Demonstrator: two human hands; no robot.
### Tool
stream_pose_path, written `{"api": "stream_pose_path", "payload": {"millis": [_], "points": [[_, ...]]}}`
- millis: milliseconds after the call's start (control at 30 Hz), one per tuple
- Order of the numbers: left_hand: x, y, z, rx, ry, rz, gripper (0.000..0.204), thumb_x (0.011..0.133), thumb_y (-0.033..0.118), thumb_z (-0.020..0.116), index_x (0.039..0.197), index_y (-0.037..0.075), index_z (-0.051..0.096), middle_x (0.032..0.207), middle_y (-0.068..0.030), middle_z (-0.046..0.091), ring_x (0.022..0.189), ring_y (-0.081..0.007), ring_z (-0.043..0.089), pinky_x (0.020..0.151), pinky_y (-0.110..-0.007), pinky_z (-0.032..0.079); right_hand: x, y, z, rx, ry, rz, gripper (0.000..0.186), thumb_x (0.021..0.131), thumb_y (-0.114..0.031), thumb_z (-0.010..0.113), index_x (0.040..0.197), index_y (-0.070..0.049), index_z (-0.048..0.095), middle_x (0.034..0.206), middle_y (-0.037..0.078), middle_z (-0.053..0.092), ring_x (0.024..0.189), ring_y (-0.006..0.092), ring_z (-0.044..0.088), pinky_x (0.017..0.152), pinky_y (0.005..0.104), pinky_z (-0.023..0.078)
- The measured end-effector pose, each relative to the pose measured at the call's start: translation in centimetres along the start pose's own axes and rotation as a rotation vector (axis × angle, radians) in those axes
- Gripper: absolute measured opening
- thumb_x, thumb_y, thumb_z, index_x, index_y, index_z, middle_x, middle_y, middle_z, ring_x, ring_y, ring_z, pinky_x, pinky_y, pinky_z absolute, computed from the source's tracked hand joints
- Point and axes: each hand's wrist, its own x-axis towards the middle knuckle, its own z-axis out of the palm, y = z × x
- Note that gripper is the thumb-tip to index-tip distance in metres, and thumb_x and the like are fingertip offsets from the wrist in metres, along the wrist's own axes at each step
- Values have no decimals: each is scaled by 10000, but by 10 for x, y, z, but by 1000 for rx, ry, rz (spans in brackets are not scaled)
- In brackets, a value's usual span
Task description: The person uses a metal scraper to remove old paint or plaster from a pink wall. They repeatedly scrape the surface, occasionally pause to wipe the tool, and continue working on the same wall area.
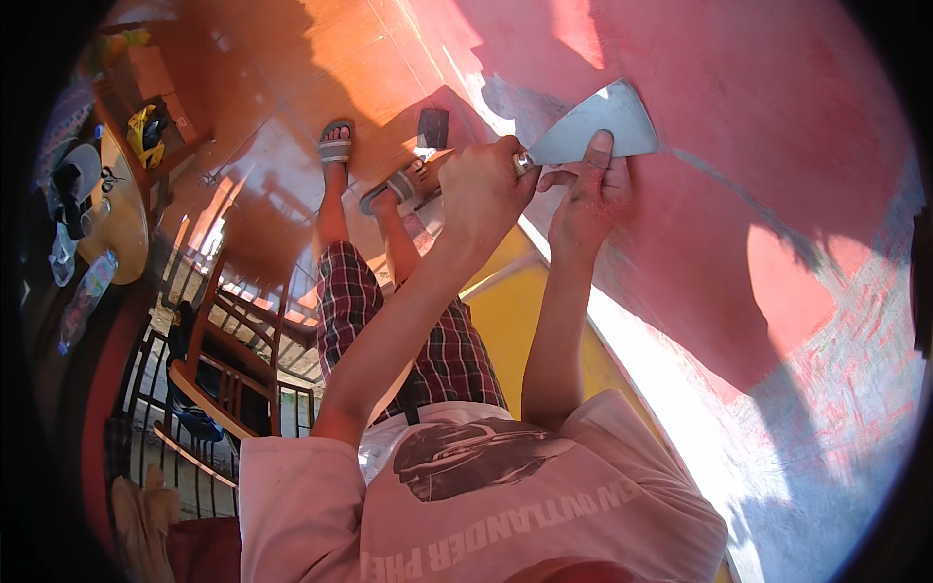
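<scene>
My left hand [483,187] is closed around the handle of a wide metal scraper [573,131], whose blade points up and right over a pink painted surface [797,117]. My right hand [593,192] holds the scraper's blade, thumb laid on its face and forefinger curled near the handle. The pink surface has grey patches along its right side. A yellow surface [520,345] shows between my forearms, along a pale edge.
A round wooden table [128,257] at the left holds bottles, bags and small items. Wooden chairs [214,389] stand by black railings [146,389]. My sandalled feet [335,146] are on orange tiles [243,58], near a small dark object [432,126].
</scene>
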Motion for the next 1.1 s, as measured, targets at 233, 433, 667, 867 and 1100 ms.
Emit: {"api": "stream_pose_path", "payload": {"millis": [233, 433, 667, 867, 1100], "points": [[-5, 11, -6, -10, -35, 4, 226, 786, 254, 774, 895, 58, 742, 630, -137, 672, 607, -332, 689, 581, -423, 539, -2, -9, -4, -20, -3, 0, 339, 1072, -296, 531, 1072, 33, 616, 868, 82, 679, 644, 130, 635, 480, 251, 505], [-3, 15, -14, -3, -17, 1, 226, 784, 250, 778, 901, 59, 745, 620, -139, 665, 605, -329, 690, 575, -427, 535, -2, -13, -5, -43, -32, -29, 315, 1080, -271, 512, 1062, 27, 610, 889, 79, 680, 664, 126, 649, 481, 242, 520], [-5, 19, -16, -41, -21, -20, 212, 779, 243, 778, 891, 66, 745, 621, -139, 665, 604, -330, 690, 580, -426, 539, -6, -17, -4, -76, -14, 26, 305, 1088, -260, 490, 1089, 24, 603, 896, 86, 686, 664, 133, 657, 485, 241, 525], [-4, 21, -14, -7, -97, -37, 216, 778, 253, 785, 885, 72, 735, 634, -133, 672, 623, -328, 694, 598, -428, 539, -4, -23, 0, -9, 6, -55, 329, 1088, -266, 494, 1065, 37, 619, 871, 80, 682, 618, 122, 639, 480, 225, 506], [-7, 20, -19, -21, -79, -21, 226, 788, 257, 781, 895, 64, 735, 678, -144, 688, 658, -329, 699, 608, -432, 541, -5, -22, 2, 22, -17, -20, 322, 1065, -292, 554, 1070, 22, 628, 839, 73, 676, 609, 135, 629, 484, 271, 502]]}}
